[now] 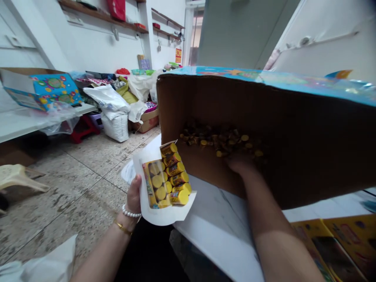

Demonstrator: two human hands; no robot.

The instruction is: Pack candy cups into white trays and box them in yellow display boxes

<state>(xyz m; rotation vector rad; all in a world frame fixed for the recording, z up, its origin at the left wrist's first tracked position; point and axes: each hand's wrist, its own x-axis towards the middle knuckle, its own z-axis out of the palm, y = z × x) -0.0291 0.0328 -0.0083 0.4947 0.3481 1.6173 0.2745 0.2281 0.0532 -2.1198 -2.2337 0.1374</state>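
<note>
My left hand (134,197) grips a white and yellow packaging box (152,217) by its left edge. Through its window and open side show several small yellow tubs (179,179) with yellow lids, stacked in rows. My right hand (241,162) reaches into a large cardboard carton (211,98) lying on its side, its opening facing me. Beside that hand, a heap of similar small tubs (219,140) lies in the carton's shadow. The right fingers are dark and hidden, so what they hold does not show.
The carton rests on a white marbled table (211,211). Flat yellow windowed boxes (337,239) lie at the lower right. Left stand another blue carton (55,90) on a table, a red stool (85,129), a white sack (114,123) and a cream stool (17,176).
</note>
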